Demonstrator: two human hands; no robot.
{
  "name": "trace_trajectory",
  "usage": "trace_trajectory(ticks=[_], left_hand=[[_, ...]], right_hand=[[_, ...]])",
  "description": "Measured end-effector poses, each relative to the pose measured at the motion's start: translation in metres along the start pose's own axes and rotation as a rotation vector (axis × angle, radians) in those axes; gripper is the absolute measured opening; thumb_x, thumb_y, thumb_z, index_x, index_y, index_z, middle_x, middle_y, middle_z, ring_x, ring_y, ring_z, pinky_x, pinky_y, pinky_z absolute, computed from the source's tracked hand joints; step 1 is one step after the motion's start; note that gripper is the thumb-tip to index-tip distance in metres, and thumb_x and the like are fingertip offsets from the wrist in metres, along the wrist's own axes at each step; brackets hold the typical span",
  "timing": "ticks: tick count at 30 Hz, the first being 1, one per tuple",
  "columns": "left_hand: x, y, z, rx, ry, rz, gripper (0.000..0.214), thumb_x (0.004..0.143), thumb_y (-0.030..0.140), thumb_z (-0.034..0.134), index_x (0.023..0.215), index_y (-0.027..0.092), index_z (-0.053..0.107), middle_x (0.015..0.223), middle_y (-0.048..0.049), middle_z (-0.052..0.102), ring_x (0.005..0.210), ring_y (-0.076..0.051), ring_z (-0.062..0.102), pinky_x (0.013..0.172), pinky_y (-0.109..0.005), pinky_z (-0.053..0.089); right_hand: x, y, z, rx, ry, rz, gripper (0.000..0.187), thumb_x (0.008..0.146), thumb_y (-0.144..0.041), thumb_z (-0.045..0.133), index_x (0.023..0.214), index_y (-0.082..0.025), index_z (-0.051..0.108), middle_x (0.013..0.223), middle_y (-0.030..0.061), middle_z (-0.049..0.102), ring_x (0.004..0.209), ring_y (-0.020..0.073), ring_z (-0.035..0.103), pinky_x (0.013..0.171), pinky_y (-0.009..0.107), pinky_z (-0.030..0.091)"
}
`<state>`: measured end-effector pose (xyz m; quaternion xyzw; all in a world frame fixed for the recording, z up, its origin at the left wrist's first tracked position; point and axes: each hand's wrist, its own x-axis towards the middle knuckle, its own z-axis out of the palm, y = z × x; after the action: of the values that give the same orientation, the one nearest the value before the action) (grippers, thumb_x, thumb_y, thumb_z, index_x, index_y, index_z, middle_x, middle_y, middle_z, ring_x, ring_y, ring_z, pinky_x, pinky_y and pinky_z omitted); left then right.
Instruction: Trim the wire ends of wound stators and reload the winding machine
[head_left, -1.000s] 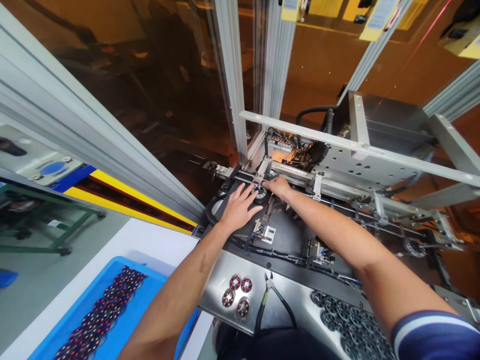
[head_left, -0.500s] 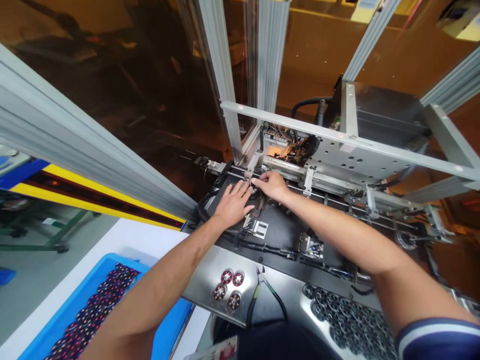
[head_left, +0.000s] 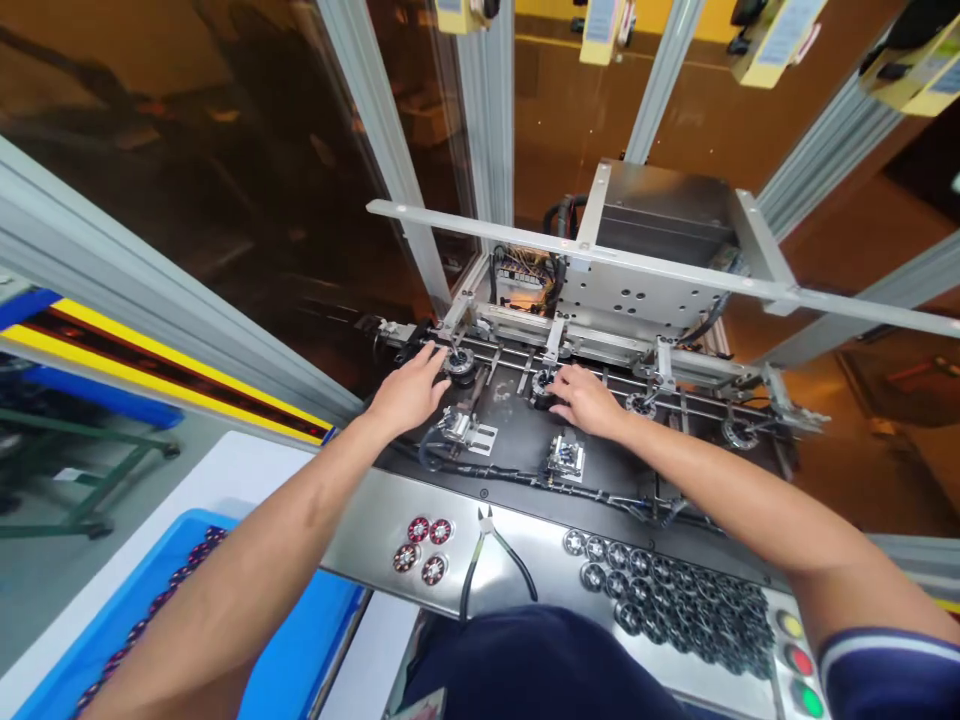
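My left hand point(head_left: 409, 392) reaches into the machine with its fingers stretched out, the tips touching a round coil part point(head_left: 459, 362) seated at the leftmost station on the rail. Further right, my right hand point(head_left: 590, 400) has its fingers curled over a second round coil part point(head_left: 541, 384) at the neighbouring station. Both forearms cross the steel shelf point(head_left: 360, 535) at the machine's front. Two more stations with round parts point(head_left: 643, 405) follow to the right along the rail.
The steel shelf carries several red wound coils point(head_left: 421, 548), cutting pliers point(head_left: 489, 560) and several dark round parts point(head_left: 667, 592). A blue tray point(head_left: 300, 650) with coils lies at lower left. Coloured buttons point(head_left: 796, 660) are at lower right. An aluminium beam point(head_left: 600, 255) crosses above.
Both hands were together at the leftmost station. My right hand has moved right to the second station; my left hand has shifted onto the first part. My view has swung right and down.
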<state>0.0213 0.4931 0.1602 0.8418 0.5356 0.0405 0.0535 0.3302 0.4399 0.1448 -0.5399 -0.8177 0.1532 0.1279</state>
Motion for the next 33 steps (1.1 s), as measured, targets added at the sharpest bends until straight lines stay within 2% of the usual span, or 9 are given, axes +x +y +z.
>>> trace_trajectory(ticks=[4, 7, 10, 12, 15, 18, 21, 25, 33], left_hand=[[-0.037, 0.027, -0.017, -0.137, 0.226, 0.076, 0.046, 0.098, 0.036, 0.043, 0.136, 0.014, 0.057, 0.151, -0.0147, 0.051, 0.137, -0.027, 0.052, 0.116, -0.042, 0.042], [-0.053, 0.057, -0.013, -0.253, 0.327, 0.186, 0.04, 0.098, 0.035, 0.045, 0.127, 0.015, 0.064, 0.145, -0.0136, 0.057, 0.133, -0.026, 0.057, 0.115, -0.043, 0.044], [-0.047, 0.089, 0.005, -0.291, 0.225, 0.226, 0.038, 0.098, 0.031, 0.047, 0.128, 0.015, 0.063, 0.144, -0.0152, 0.059, 0.132, -0.028, 0.057, 0.114, -0.046, 0.046], [-0.031, 0.107, 0.021, -0.294, 0.138, 0.235, 0.039, 0.096, 0.027, 0.048, 0.132, 0.013, 0.06, 0.144, -0.0169, 0.058, 0.134, -0.029, 0.055, 0.114, -0.048, 0.046], [-0.007, 0.127, 0.041, -0.278, 0.074, 0.244, 0.045, 0.094, 0.021, 0.052, 0.137, 0.011, 0.055, 0.147, -0.0189, 0.054, 0.139, -0.031, 0.049, 0.114, -0.049, 0.045], [0.008, 0.135, 0.053, -0.242, 0.026, 0.243, 0.05, 0.092, 0.019, 0.054, 0.142, 0.011, 0.05, 0.149, -0.0191, 0.051, 0.143, -0.033, 0.043, 0.111, -0.052, 0.046], [0.011, 0.136, 0.057, -0.194, -0.01, 0.247, 0.052, 0.091, 0.019, 0.057, 0.142, 0.014, 0.05, 0.152, -0.0173, 0.05, 0.146, -0.035, 0.039, 0.11, -0.053, 0.046], [0.012, 0.136, 0.057, -0.139, -0.037, 0.265, 0.055, 0.088, 0.019, 0.059, 0.142, 0.014, 0.05, 0.156, -0.0156, 0.044, 0.147, -0.037, 0.035, 0.112, -0.054, 0.043], [0.016, 0.136, 0.053, -0.072, -0.08, 0.306, 0.06, 0.084, 0.012, 0.055, 0.143, 0.013, 0.049, 0.157, -0.0159, 0.043, 0.145, -0.036, 0.038, 0.112, -0.053, 0.041]], right_hand=[[0.007, -0.002, 0.01, -0.009, -0.043, 0.034, 0.004, 0.086, -0.017, 0.068, 0.088, -0.015, 0.071, 0.104, 0.0106, 0.066, 0.106, 0.0249, 0.057, 0.096, 0.042, 0.044], [0.007, 0.008, 0.011, 0.012, -0.071, 0.159, 0.016, 0.093, -0.028, 0.064, 0.1, -0.015, 0.067, 0.115, 0.0078, 0.064, 0.111, 0.0231, 0.059, 0.098, 0.046, 0.048], [0.015, 0.021, 0.009, 0.065, -0.142, 0.344, 0.027, 0.095, -0.036, 0.062, 0.114, -0.016, 0.063, 0.12, 0.008, 0.064, 0.106, 0.0214, 0.063, 0.092, 0.043, 0.054], [0.027, 0.028, 0.009, 0.115, -0.217, 0.473, 0.031, 0.095, -0.036, 0.062, 0.117, -0.015, 0.063, 0.117, 0.008, 0.065, 0.101, 0.0206, 0.065, 0.086, 0.04, 0.057], [0.049, 0.033, 0.011, 0.188, -0.302, 0.637, 0.033, 0.095, -0.037, 0.063, 0.12, -0.015, 0.061, 0.119, 0.0081, 0.064, 0.1, 0.0212, 0.066, 0.084, 0.04, 0.058], [0.066, 0.034, 0.015, 0.252, -0.304, 0.746, 0.034, 0.095, -0.036, 0.062, 0.122, -0.016, 0.061, 0.122, 0.0082, 0.063, 0.103, 0.0219, 0.065, 0.086, 0.041, 0.058], [0.071, 0.035, 0.013, 0.305, -0.225, 0.806, 0.035, 0.094, -0.036, 0.064, 0.123, -0.016, 0.06, 0.124, 0.01, 0.062, 0.108, 0.0233, 0.064, 0.09, 0.041, 0.056], [0.061, 0.033, 0.006, 0.406, -0.143, 0.814, 0.035, 0.095, -0.037, 0.063, 0.123, -0.015, 0.06, 0.123, 0.0091, 0.063, 0.106, 0.023, 0.064, 0.089, 0.043, 0.057], [0.05, 0.024, 0.013, 0.553, -0.16, 0.808, 0.033, 0.096, -0.036, 0.062, 0.121, -0.015, 0.061, 0.119, 0.0081, 0.064, 0.1, 0.0207, 0.066, 0.085, 0.04, 0.058]])
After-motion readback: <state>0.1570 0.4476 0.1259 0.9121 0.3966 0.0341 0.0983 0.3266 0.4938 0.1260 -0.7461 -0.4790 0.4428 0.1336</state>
